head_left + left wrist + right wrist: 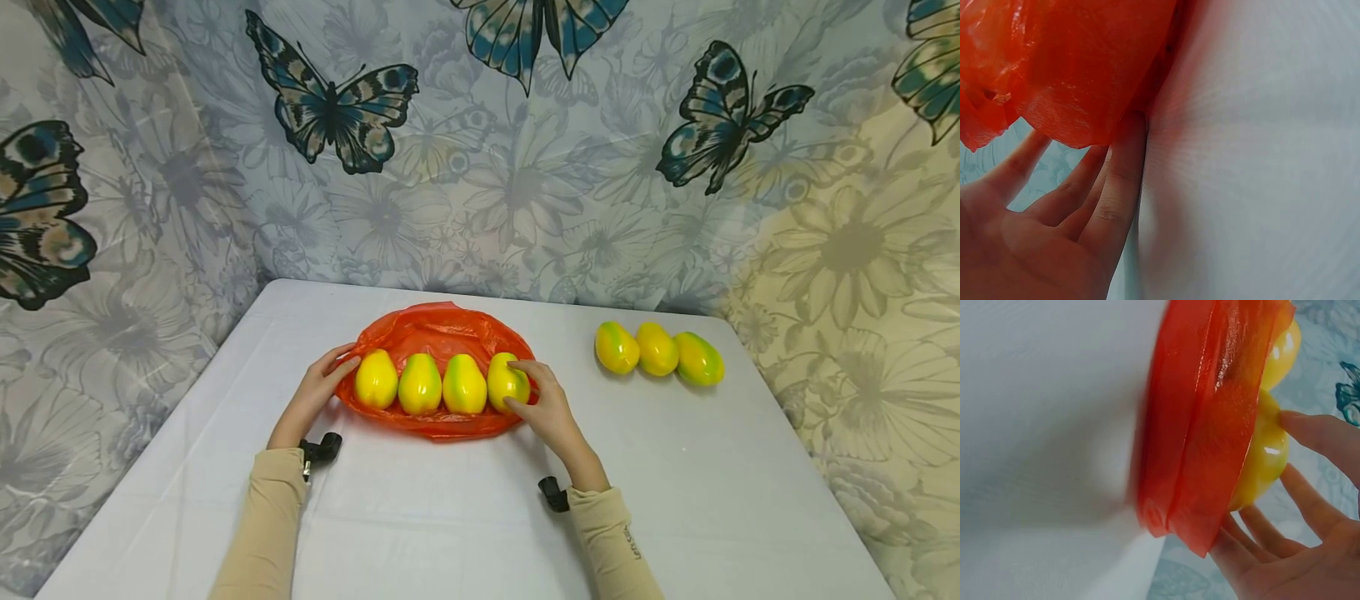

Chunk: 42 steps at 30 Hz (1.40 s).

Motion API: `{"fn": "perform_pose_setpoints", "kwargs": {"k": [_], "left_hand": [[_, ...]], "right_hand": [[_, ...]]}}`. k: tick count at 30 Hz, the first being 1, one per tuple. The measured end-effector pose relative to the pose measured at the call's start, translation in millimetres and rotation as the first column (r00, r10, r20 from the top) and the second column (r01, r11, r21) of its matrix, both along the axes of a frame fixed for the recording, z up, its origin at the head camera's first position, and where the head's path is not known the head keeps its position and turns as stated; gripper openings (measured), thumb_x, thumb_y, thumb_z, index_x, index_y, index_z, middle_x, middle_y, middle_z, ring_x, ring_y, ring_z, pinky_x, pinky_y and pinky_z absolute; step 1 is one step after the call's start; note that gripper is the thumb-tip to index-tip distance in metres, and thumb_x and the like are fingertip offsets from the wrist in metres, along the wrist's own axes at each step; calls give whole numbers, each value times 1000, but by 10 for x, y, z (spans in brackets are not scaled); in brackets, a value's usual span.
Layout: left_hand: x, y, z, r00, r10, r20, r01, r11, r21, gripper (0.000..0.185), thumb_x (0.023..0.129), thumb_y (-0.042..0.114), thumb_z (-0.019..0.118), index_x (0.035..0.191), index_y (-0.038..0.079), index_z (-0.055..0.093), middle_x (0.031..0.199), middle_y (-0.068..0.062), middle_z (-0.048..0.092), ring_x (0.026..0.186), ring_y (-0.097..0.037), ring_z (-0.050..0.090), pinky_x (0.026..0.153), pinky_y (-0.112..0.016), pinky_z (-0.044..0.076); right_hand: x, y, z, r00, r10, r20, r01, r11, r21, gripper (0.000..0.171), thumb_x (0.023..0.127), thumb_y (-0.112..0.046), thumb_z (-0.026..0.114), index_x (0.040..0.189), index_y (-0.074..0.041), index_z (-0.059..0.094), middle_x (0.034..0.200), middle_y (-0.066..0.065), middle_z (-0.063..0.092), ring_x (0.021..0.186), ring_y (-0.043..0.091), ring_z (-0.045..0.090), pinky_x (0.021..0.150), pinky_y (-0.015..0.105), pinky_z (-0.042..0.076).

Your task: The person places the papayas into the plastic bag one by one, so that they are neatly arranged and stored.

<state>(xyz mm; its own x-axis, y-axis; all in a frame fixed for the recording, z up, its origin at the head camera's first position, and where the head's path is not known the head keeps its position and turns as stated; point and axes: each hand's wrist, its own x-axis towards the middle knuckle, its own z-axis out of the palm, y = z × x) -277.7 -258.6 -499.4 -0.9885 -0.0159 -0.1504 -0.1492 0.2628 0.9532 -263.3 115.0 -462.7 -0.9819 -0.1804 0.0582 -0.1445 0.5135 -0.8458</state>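
Observation:
A red plastic bag lies spread on the table, its mouth facing up. Inside it a row of several yellow-green mangoes stands side by side. My right hand holds the rightmost mango between thumb and fingers; in the right wrist view this mango shows above the bag's side. At the bag's left edge my left hand rests with fairly straight fingers. The left wrist view shows those fingers against the bag, partly hidden behind it.
Three more mangoes lie in a row at the back right of the white-covered table. Behind the table hangs a cloth printed with flowers and butterflies. A small black camera sits on each wrist.

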Motion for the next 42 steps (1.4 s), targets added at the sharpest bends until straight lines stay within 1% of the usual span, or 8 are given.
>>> {"fn": "perform_pose_setpoints", "kwargs": {"k": [4, 11, 16, 22, 29, 32, 37, 42], "left_hand": [[-3, -3, -13, 1000, 2, -4, -2, 1000, -6, 67, 95, 54, 54, 150, 19, 37, 153, -16, 41, 136, -33, 42, 113, -49, 33], [12, 7, -17, 1000, 9, 2, -9, 1000, -14, 66, 95, 54, 54, 150, 20, 37, 153, -15, 40, 135, -32, 42, 112, -47, 35], [23, 10, -16, 1000, 17, 3, -17, 1000, -17, 65, 96, 53, 54, 150, 21, 37, 153, -15, 42, 133, -30, 44, 109, -44, 37], [39, -3, -15, 1000, 9, -3, -9, 1000, -7, 67, 96, 53, 54, 151, 19, 36, 154, -15, 40, 137, -32, 41, 113, -48, 34], [32, -12, -30, 1000, 7, 2, -7, 1000, 9, 68, 95, 53, 55, 151, 19, 36, 154, -15, 39, 139, -33, 39, 116, -50, 31], [26, -8, -31, 1000, 9, 2, -9, 1000, 18, 66, 95, 52, 55, 151, 20, 37, 155, -14, 39, 139, -32, 39, 115, -49, 31], [13, -6, -26, 1000, 11, -7, -11, 1000, 5, 66, 95, 52, 55, 150, 21, 38, 154, -14, 40, 138, -32, 40, 114, -49, 33], [8, -2, -16, 1000, 10, -11, -10, 1000, -13, 66, 95, 54, 54, 149, 20, 39, 152, -14, 43, 132, -31, 44, 108, -43, 38]], "right_hand": [[-8, 20, 3, 1000, -1, -12, 1, 1000, -12, 52, 85, -8, 74, 133, -11, 56, 146, 13, 43, 137, 34, 39, 114, 54, 33], [-77, 118, 49, 997, -17, -69, 8, 992, -122, 50, 87, -8, 72, 134, -9, 55, 144, 12, 44, 133, 34, 43, 107, 52, 42], [-181, 251, 89, 994, -54, -94, 38, 986, -165, 51, 88, -9, 71, 136, -9, 53, 144, 14, 44, 133, 36, 42, 111, 55, 37], [-315, 423, 132, 990, -77, -114, 63, 990, -126, 52, 89, -11, 70, 138, -10, 52, 147, 16, 43, 136, 36, 37, 115, 58, 29], [-480, 610, 149, 985, -128, -118, 118, 989, -86, 54, 90, -12, 69, 141, -8, 48, 150, 15, 42, 144, 33, 30, 120, 54, 21], [-547, 698, 150, 974, -176, -141, 168, 983, -67, 55, 90, -12, 70, 141, -8, 49, 149, 15, 43, 145, 33, 30, 120, 52, 21], [-632, 823, 147, 945, -237, -224, 237, 971, -26, 55, 88, -9, 71, 139, -6, 51, 147, 18, 45, 141, 35, 34, 119, 50, 23], [-704, 936, 108, 935, -262, -241, 271, 962, 7, 55, 88, -7, 70, 139, -3, 50, 147, 22, 41, 140, 38, 32, 118, 52, 24]]}}
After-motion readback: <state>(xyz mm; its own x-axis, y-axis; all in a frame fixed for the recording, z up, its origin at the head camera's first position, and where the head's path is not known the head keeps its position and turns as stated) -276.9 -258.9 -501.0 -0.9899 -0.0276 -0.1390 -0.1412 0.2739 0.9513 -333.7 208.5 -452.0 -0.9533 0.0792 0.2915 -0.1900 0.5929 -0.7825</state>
